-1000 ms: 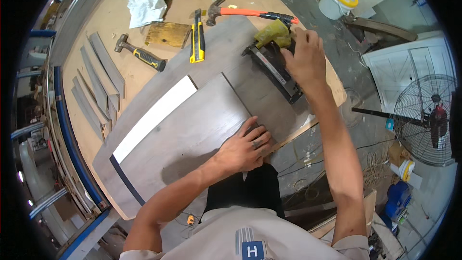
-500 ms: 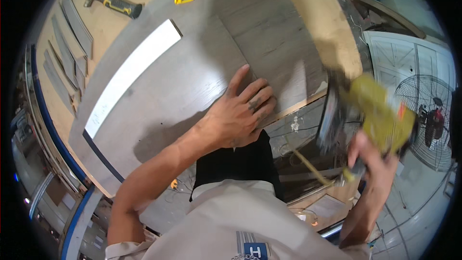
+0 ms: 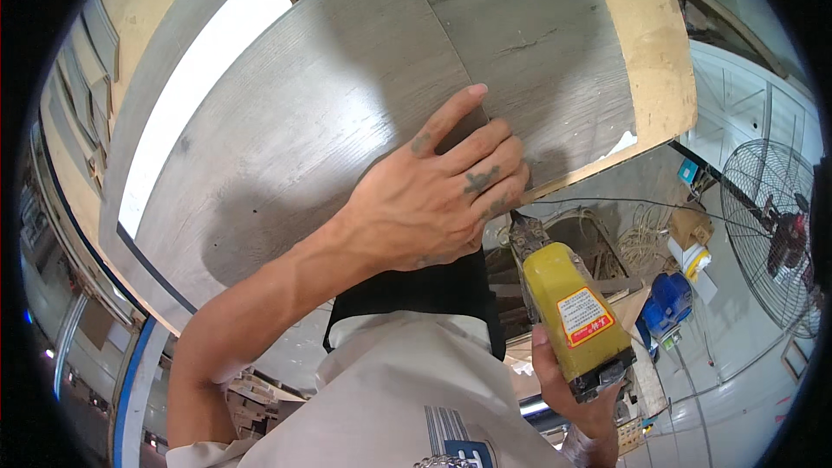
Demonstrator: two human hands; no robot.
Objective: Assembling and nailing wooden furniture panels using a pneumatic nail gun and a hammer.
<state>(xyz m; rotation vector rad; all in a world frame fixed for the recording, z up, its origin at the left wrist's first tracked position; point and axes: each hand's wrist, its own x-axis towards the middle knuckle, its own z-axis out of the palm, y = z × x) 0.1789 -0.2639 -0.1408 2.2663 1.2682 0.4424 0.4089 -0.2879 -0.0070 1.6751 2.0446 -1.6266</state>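
Head view, left grip (image 3: 438, 189) splayed on wood-grained panel (image 3: 303, 134), right grip (image 3: 572, 403) clasping boxy tool (image 3: 563, 295)

Glare whitens the gray wood-grain board (image 3: 321, 104) between soft shadows; fisheye distortion bends edges near the black rim.

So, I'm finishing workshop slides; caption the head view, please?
Left hand resting on a grey wood-look board, right hand holding a yellow handheld tool near the board's edge.
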